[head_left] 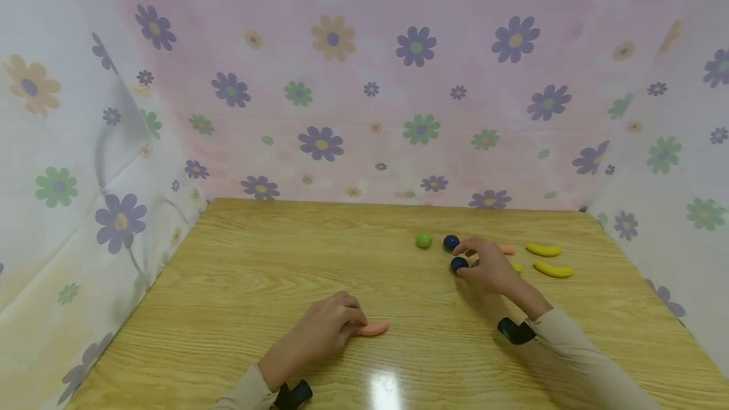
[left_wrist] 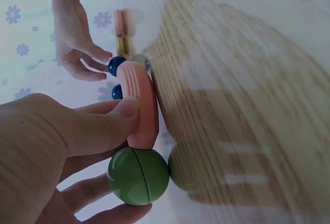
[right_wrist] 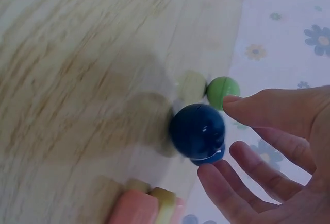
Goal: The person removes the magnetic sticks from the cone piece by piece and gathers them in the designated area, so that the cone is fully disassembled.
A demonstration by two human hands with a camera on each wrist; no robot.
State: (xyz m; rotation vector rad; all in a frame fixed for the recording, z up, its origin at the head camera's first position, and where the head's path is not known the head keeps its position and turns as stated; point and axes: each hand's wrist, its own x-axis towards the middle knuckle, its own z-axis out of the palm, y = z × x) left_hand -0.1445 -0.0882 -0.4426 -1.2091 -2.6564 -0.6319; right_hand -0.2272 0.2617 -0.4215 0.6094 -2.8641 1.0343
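Observation:
In the left wrist view, my left hand (head_left: 327,328) holds a curved pink piece with ridges (left_wrist: 140,103), its thumb laid on the side. Against that piece's near end sits a glossy green ball (left_wrist: 138,176), with lower fingers around its far side; the hand hides this ball in the head view. My right hand (head_left: 486,266) hovers by two dark blue balls, its thumb and fingers spread apart. The nearer blue ball (head_left: 459,264) lies right at the fingertips, and the other blue ball (head_left: 451,243) is just behind it.
Another green ball (head_left: 424,240) rests left of the blue ones. Beyond the right hand lie yellow banana-shaped pieces (head_left: 554,269) and a second pink piece (head_left: 507,249), partly covered by that hand. Flowered cloth (head_left: 364,112) walls the wooden table (head_left: 273,252) at back and sides.

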